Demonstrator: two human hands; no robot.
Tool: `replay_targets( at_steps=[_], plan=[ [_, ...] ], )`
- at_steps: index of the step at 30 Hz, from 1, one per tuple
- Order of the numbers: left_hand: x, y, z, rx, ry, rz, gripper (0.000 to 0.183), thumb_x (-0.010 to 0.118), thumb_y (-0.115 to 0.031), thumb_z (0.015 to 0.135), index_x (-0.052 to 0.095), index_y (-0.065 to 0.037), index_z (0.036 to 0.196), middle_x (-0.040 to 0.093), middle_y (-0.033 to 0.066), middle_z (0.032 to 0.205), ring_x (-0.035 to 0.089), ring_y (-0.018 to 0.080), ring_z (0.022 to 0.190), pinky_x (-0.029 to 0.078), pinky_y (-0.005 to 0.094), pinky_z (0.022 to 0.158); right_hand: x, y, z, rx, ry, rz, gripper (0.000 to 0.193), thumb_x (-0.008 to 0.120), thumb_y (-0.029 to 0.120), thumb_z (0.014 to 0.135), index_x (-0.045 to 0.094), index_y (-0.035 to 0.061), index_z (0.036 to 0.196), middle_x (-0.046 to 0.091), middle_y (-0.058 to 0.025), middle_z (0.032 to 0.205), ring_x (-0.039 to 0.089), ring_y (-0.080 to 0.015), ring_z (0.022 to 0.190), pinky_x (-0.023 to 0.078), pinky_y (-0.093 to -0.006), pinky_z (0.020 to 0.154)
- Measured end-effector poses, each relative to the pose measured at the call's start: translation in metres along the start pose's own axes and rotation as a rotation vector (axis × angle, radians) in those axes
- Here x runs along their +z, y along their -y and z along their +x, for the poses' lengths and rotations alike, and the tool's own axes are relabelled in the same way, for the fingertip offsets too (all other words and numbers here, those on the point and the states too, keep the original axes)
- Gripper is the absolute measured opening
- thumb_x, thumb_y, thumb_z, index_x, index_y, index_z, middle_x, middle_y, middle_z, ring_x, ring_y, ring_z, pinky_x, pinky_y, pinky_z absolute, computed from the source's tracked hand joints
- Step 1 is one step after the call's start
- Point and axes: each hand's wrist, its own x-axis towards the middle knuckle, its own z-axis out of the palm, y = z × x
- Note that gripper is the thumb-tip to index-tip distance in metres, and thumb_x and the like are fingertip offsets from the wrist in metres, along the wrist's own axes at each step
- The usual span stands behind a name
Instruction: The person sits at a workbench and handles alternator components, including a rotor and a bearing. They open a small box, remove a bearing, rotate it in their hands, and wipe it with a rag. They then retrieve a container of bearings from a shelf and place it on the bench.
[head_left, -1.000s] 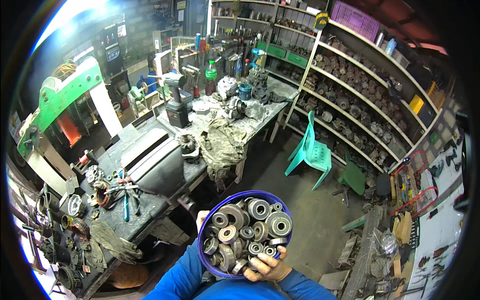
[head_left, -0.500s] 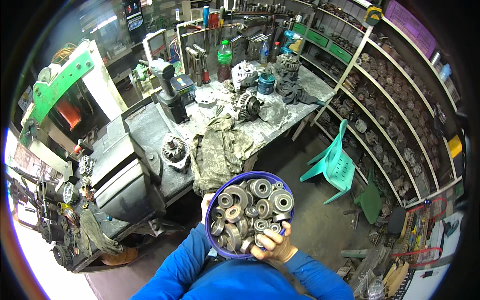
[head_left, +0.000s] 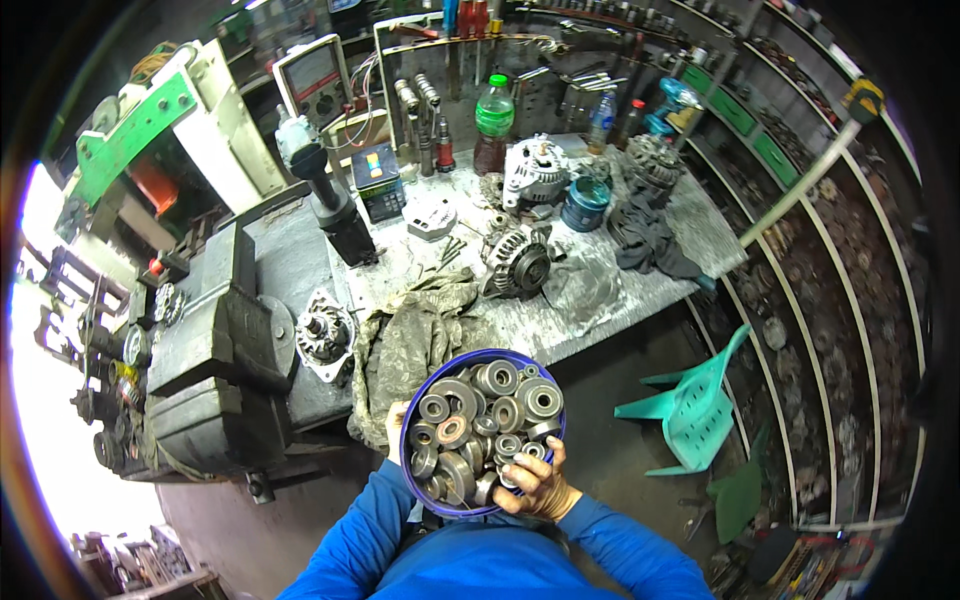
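A round blue-purple tub (head_left: 482, 354) filled with steel ball bearings (head_left: 452, 432) is held in front of my body. My left hand (head_left: 395, 428) is on its left side, fingers mostly hidden behind the wall. On the lower right, my right hand (head_left: 536, 484) grips the rim, its fingertips over the edge against the bearings. Just beyond the tub, a crumpled camouflage cloth (head_left: 410, 345) hangs over the workbench's front edge. An opened alternator part (head_left: 325, 335) lies to the cloth's left, and an alternator with a pulley (head_left: 520, 262) sits behind it.
On the bench (head_left: 690, 225) stand a cordless impact wrench (head_left: 335, 200), a green-capped bottle (head_left: 494, 120), a blue jar (head_left: 587, 203) and another alternator (head_left: 537, 172). A black bench vise (head_left: 215, 350) is at left. A turquoise chair (head_left: 690, 410) stands right, before parts shelves (head_left: 800, 290).
The bench and its items look larger and nearer, with the view shifted. The tub sits slightly further left in view, still in both hands.
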Motion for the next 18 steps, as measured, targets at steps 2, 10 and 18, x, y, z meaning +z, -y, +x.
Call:
replay_targets(
  at_steps=[2,10,18],
  plan=[
    [0.009,0.010,0.004,0.078,-0.030,-0.029,0.059,0.059,-0.043,0.089,0.072,0.000,0.127,0.076,0.0211,0.126,0.073,0.0397,0.110,0.060,0.0529,0.101,0.000,-0.034,-0.005,-0.037,0.022,0.065,0.031,0.074,0.032,0.090,0.050,0.0414,0.107,0.051,0.0019,0.122,0.053,-0.0208,0.127,0.030,-0.0726,0.116],
    [0.058,0.041,0.003,0.284,-0.164,-0.023,0.055,0.059,-0.037,0.090,0.072,-0.001,0.129,0.076,0.0200,0.127,0.073,0.0366,0.110,0.058,0.0512,0.105,0.009,-0.119,0.000,-0.099,-0.008,0.346,0.044,0.081,0.027,0.082,0.050,0.0396,0.111,0.050,-0.0007,0.122,0.052,-0.0241,0.126,0.032,-0.0724,0.115],
    [0.049,0.073,0.002,0.590,-0.387,-0.082,0.039,0.047,-0.033,0.108,0.071,-0.006,0.123,0.075,0.0134,0.121,0.072,0.0291,0.109,0.061,0.0466,0.098,0.012,-0.135,-0.005,-0.197,-0.014,0.361,0.041,0.079,0.034,0.087,0.055,0.0412,0.119,0.047,-0.0027,0.125,0.049,-0.0263,0.125,0.033,-0.0737,0.113]
  ],
)
